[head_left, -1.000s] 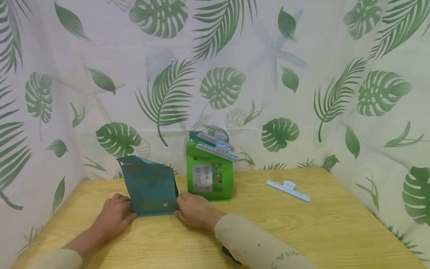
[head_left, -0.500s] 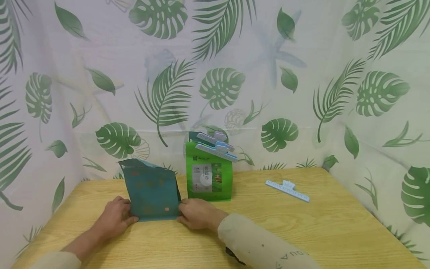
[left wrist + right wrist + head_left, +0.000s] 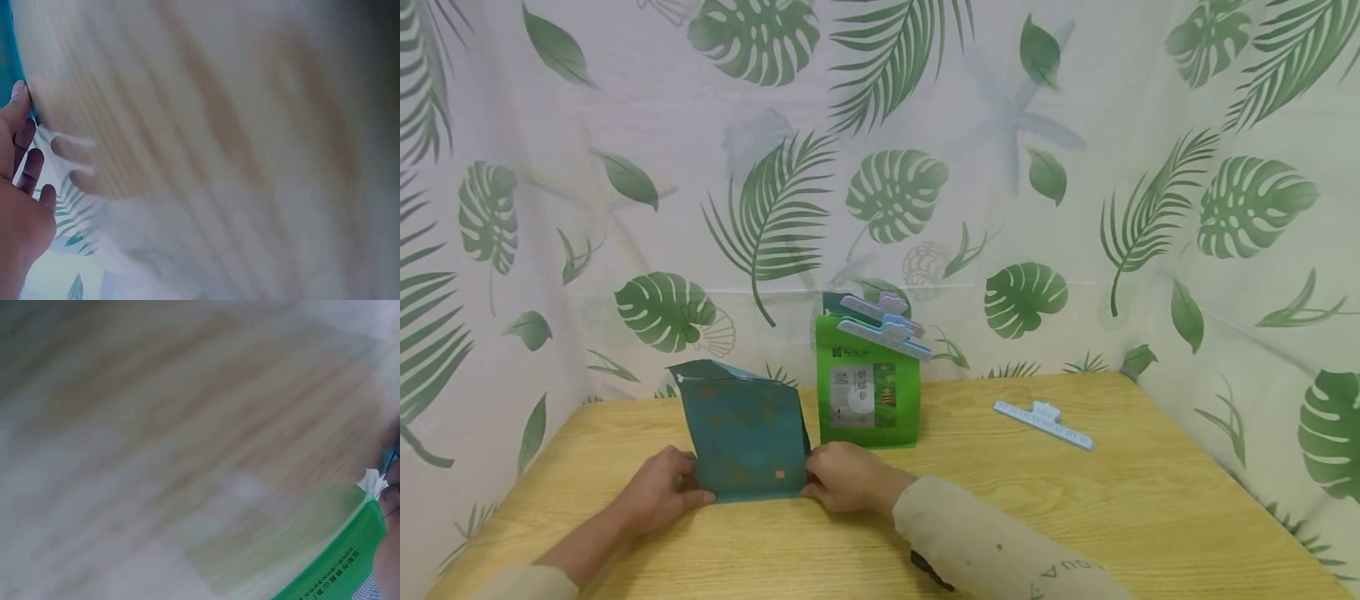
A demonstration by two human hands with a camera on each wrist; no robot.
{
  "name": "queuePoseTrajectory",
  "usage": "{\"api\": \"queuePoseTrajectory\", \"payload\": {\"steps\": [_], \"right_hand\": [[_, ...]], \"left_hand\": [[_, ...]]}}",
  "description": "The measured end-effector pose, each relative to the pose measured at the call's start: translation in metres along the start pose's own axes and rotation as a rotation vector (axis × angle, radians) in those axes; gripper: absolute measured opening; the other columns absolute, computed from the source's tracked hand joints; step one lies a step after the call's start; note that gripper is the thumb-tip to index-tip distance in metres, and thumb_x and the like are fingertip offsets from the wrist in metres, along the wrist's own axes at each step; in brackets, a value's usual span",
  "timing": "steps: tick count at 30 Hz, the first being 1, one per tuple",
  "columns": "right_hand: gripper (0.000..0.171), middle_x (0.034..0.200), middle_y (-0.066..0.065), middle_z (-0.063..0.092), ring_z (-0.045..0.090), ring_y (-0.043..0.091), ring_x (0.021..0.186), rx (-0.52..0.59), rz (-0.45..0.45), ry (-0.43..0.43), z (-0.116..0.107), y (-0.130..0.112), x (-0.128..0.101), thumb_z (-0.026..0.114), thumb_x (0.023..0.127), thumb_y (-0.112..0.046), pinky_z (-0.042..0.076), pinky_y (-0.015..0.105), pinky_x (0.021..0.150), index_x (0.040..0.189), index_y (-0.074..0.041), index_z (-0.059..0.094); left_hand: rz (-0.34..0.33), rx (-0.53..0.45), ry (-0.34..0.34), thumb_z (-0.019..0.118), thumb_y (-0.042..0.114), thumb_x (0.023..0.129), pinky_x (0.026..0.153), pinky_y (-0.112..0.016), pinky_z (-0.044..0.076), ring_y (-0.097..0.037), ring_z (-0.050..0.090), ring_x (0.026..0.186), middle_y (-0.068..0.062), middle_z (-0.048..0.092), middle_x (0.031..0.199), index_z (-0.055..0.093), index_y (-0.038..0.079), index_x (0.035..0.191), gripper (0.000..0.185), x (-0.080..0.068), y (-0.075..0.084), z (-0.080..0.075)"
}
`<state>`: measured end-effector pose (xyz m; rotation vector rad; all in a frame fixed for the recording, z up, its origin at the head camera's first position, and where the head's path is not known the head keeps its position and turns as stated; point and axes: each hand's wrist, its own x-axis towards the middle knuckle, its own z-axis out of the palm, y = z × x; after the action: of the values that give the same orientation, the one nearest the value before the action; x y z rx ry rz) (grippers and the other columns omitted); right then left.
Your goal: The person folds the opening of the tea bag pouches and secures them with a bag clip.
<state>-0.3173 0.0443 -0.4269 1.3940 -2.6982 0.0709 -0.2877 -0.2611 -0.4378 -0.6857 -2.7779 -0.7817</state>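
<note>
Hands frame the teal pouch [image 3: 747, 440] from both sides: the left hand [image 3: 664, 492] has its fingers curled against the pouch's lower left edge, the right hand [image 3: 848, 477] pinches the lower right corner. So both grips are clamped on the pouch, which stands upright near the front of the table [image 3: 1075, 517], its torn top edge crumpled and gaping. The left wrist view catches only fingertips [image 3: 20, 100] against a sliver of teal; the rest is motion blur.

Just behind and to the right stands the green pouch [image 3: 868, 392], touching nothing, its top sealed under a pale blue clip [image 3: 883, 333], with a second clip [image 3: 880, 307] closing another packet behind it. A loose clip [image 3: 1042, 423] lies well apart to the right.

Judging the handling: the pouch looks light and floppy, so steady pressure low on both sides should keep the base flat and the mouth from sagging further; squeezing too hard would buckle the front panel.

Against the frame a second ago, the pouch has slid nearer the person and a touch to the right, both hands travelling with it. The green pouch and all clips sit where they were.
</note>
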Motion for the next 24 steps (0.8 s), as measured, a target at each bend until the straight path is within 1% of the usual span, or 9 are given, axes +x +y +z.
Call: {"api": "queuePoseTrajectory", "payload": {"steps": [2,5,8,12,14,18,21,24], "right_hand": [[0.031,0.069,-0.008,0.054,0.046,0.003,0.061,0.02,0.008,-0.007,-0.001,0.0,-0.001,0.067,0.096,-0.031,0.038,0.018,0.059,0.071,-0.016,0.056],[0.034,0.068,-0.007,0.054,0.045,0.003,0.06,0.041,0.016,-0.011,-0.004,-0.001,-0.003,0.068,0.096,-0.03,0.037,0.017,0.057,0.069,-0.015,0.055],[0.033,0.068,-0.006,0.056,0.046,0.003,0.059,0.05,0.022,-0.02,-0.006,-0.001,-0.005,0.068,0.096,-0.03,0.038,0.017,0.056,0.069,-0.014,0.056],[0.032,0.068,-0.007,0.056,0.047,0.003,0.059,0.054,0.027,-0.033,-0.005,0.0,-0.008,0.068,0.095,-0.03,0.038,0.017,0.056,0.07,-0.014,0.057],[0.032,0.067,-0.008,0.055,0.046,0.002,0.058,0.062,0.031,-0.034,-0.004,0.001,-0.009,0.069,0.095,-0.03,0.037,0.017,0.055,0.069,-0.015,0.057],[0.033,0.065,-0.008,0.056,0.044,0.002,0.055,0.084,0.034,-0.03,-0.004,0.003,-0.012,0.07,0.094,-0.031,0.034,0.016,0.053,0.068,-0.015,0.057],[0.032,0.064,-0.008,0.057,0.044,0.002,0.054,0.094,0.035,-0.024,-0.004,0.005,-0.016,0.072,0.093,-0.031,0.033,0.016,0.052,0.068,-0.014,0.059],[0.032,0.064,-0.009,0.056,0.043,0.002,0.054,0.104,0.035,-0.019,-0.004,0.008,-0.02,0.072,0.093,-0.031,0.033,0.016,0.052,0.069,-0.014,0.06]], "left_hand": [[0.006,-0.026,-0.014,0.085,0.023,0.077,0.069,-0.025,0.048,-0.003,0.054,0.073,0.01,0.066,0.076,0.075,0.01,0.08,0.017,0.0,0.001,0.0],[0.005,-0.038,-0.025,0.084,0.023,0.078,0.069,-0.025,0.049,-0.004,0.057,0.075,0.009,0.068,0.078,0.075,0.009,0.082,0.017,-0.001,0.003,0.001],[-0.004,-0.032,-0.029,0.084,0.023,0.078,0.074,-0.028,0.051,-0.009,0.061,0.082,0.005,0.072,0.086,0.077,0.008,0.088,0.02,-0.002,0.005,0.003],[0.017,-0.02,-0.031,0.084,0.024,0.078,0.081,-0.033,0.054,-0.018,0.067,0.09,0.0,0.076,0.096,0.077,0.007,0.095,0.024,-0.003,0.008,0.005],[0.03,-0.01,-0.028,0.084,0.024,0.078,0.081,-0.033,0.053,-0.016,0.065,0.089,0.001,0.075,0.096,0.078,0.007,0.096,0.026,-0.004,0.009,0.006],[0.08,-0.015,-0.034,0.083,0.026,0.079,0.077,-0.029,0.053,-0.01,0.065,0.085,0.004,0.075,0.092,0.078,0.008,0.097,0.027,-0.004,0.012,0.007],[0.105,-0.013,-0.039,0.083,0.028,0.08,0.076,-0.029,0.053,-0.009,0.066,0.085,0.005,0.075,0.091,0.078,0.008,0.098,0.027,-0.002,0.014,0.009],[0.098,0.004,-0.028,0.083,0.028,0.079,0.075,-0.028,0.05,-0.008,0.062,0.083,0.004,0.074,0.091,0.078,0.008,0.097,0.027,-0.001,0.016,0.011]]}}
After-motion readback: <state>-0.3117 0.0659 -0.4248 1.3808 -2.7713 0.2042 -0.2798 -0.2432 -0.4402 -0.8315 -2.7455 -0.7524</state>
